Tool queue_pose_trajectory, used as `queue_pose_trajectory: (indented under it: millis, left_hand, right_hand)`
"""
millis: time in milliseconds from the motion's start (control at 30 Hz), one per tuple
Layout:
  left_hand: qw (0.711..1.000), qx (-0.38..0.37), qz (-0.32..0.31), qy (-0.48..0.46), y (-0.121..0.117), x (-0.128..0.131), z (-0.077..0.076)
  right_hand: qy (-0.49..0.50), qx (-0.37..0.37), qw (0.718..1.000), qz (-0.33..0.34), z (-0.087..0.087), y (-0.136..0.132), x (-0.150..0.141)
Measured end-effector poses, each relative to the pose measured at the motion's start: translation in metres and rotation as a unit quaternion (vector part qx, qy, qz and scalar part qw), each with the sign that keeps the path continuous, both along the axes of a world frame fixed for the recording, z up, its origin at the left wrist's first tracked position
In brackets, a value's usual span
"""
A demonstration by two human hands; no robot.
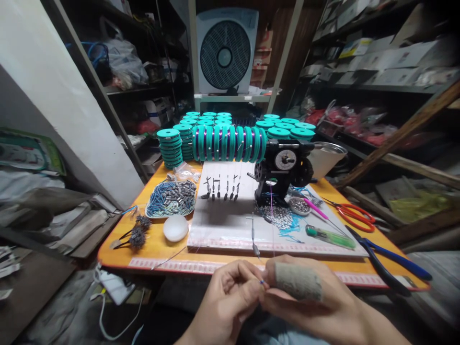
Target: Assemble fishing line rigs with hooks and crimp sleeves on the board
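Note:
My left hand [226, 297] and my right hand [305, 299] meet just below the table's front edge, fingertips pinched together on a thin fishing line with a tiny blue bead [262, 281]. A cloth wrap covers one finger of my right hand. The line runs up from the pinch past a small sinker [255, 249] toward the black winding machine [283, 167]. A row of teal spools [228, 143] sits on the winder's shaft.
The orange table [161, 244] carries a white board [223, 223], a tray of sinkers [172, 198], a white round lid [176, 227], red scissors [354, 214], blue-handled pliers [391, 261], a green lighter [330, 236] and stacked teal spools [170, 147]. A fan [224, 52] stands behind.

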State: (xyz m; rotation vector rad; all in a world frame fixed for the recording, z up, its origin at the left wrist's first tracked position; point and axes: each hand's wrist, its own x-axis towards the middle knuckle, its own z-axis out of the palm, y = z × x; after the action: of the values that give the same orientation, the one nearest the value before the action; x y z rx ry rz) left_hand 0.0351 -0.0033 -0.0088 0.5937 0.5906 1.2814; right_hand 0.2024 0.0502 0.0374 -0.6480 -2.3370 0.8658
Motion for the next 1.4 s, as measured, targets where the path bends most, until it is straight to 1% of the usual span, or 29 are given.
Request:
queue_pose_trajectory:
  millis: [100,167,200,233,267,333,367,400,433,467,500,533,567,600,633,667,700,733,800,867,967,1067,1133,1167,1200,1233,1300,1333,1400]
  left_hand:
    - [1.000,0.010,-0.008,0.014,0.000,-0.002,0.000]
    - [0.993,0.063,0.018,0.096,-0.001,-0.004,-0.001]
    - [0.978,0.112,0.052,0.170,-0.001,-0.006,-0.002]
    - [0.945,0.176,0.100,0.257,-0.002,-0.007,-0.002]
    - [0.891,0.249,0.156,0.346,-0.002,-0.008,-0.004]
    - [0.738,0.391,0.258,0.486,-0.001,-0.009,-0.005]
    - [0.660,0.449,0.284,0.531,0.000,-0.009,-0.006]
    - [0.596,0.495,0.297,0.558,0.001,-0.008,-0.006]
    - [0.555,0.526,0.298,0.571,0.002,-0.007,-0.006]
    - [0.549,0.534,0.293,0.572,0.002,-0.006,-0.005]
    - [0.583,0.518,0.282,0.559,0.002,-0.005,-0.005]
    - [0.650,0.474,0.267,0.531,0.001,-0.004,-0.004]
    - [0.738,0.404,0.245,0.482,0.000,-0.003,-0.004]
    - [0.830,0.313,0.205,0.414,-0.001,-0.003,-0.004]
    - [0.905,0.218,0.152,0.332,-0.003,-0.002,-0.003]
    - [0.956,0.134,0.098,0.242,-0.004,-0.002,-0.003]
    - [0.984,0.067,0.051,0.155,-0.005,-0.001,-0.002]
    - [0.997,0.016,0.016,0.079,-0.005,-0.001,-0.002]
    - [0.999,-0.040,-0.016,-0.024,-0.005,0.000,0.000]
    - [0.997,-0.053,-0.027,-0.053,-0.004,0.001,0.001]
    - [0.999,0.012,0.006,0.033,-0.003,0.000,0.000]
    - [0.970,0.130,0.094,0.181,-0.001,-0.002,-0.004]
    - [0.938,0.186,0.138,0.256,-0.001,-0.003,-0.006]
    - [0.921,0.209,0.156,0.291,-0.001,-0.003,-0.007]
    - [0.897,0.239,0.179,0.327,-0.001,-0.004,-0.008]
    - [0.867,0.278,0.201,0.362,-0.001,-0.005,-0.008]
    - [0.795,0.361,0.244,0.422,0.000,-0.005,-0.008]
    - [0.757,0.398,0.263,0.447,0.000,-0.006,-0.008]
    - [0.688,0.456,0.286,0.487,0.001,-0.006,-0.007]
  right_hand:
    - [-0.017,-0.011,0.999,0.038,-0.001,-0.001,0.001]
    - [-0.007,-0.033,0.999,0.024,-0.003,-0.003,-0.002]
    - [0.010,-0.046,0.999,0.000,-0.004,-0.005,-0.005]
    - [0.036,-0.051,0.998,-0.029,-0.005,-0.006,-0.008]
    - [0.066,-0.046,0.995,-0.057,-0.006,-0.006,-0.012]
    - [0.116,-0.010,0.989,-0.093,-0.006,-0.004,-0.020]
    - [0.123,0.023,0.987,-0.102,-0.006,-0.002,-0.022]
    - [0.116,0.058,0.986,-0.102,-0.005,0.001,-0.023]
    - [0.100,0.091,0.986,-0.099,-0.004,0.003,-0.023]
    - [0.088,0.119,0.984,-0.101,-0.004,0.006,-0.022]
    - [0.080,0.143,0.981,-0.105,-0.003,0.007,-0.020]
    - [0.077,0.157,0.979,-0.102,-0.003,0.008,-0.017]
    - [0.082,0.164,0.980,-0.083,-0.003,0.007,-0.014]
    - [0.086,0.162,0.982,-0.056,-0.003,0.006,-0.010]
    - [0.083,0.150,0.985,-0.022,-0.002,0.004,-0.008]
    - [0.071,0.133,0.989,0.007,-0.001,0.002,-0.006]
    - [0.053,0.112,0.992,0.024,0.000,0.000,-0.004]
    - [0.031,0.091,0.995,0.029,0.001,-0.001,-0.003]
    - [-0.003,0.059,0.998,0.018,0.003,-0.003,-0.002]
    - [-0.011,0.049,0.998,0.028,0.003,-0.003,-0.001]
    - [0.006,-0.005,1.000,0.029,0.003,-0.004,0.000]
    - [0.074,-0.150,0.986,-0.006,0.005,-0.008,-0.006]
    - [0.121,-0.253,0.959,-0.027,0.006,-0.012,-0.011]
    - [0.135,-0.266,0.954,-0.037,0.006,-0.013,-0.013]
    - [0.139,-0.247,0.958,-0.047,0.006,-0.013,-0.014]
    - [0.141,-0.201,0.968,-0.053,0.005,-0.012,-0.014]
    - [0.141,-0.075,0.986,-0.056,0.003,-0.009,-0.011]
    - [0.144,-0.025,0.988,-0.055,0.002,-0.007,-0.010]
    - [0.161,0.025,0.985,-0.057,0.001,-0.001,-0.008]
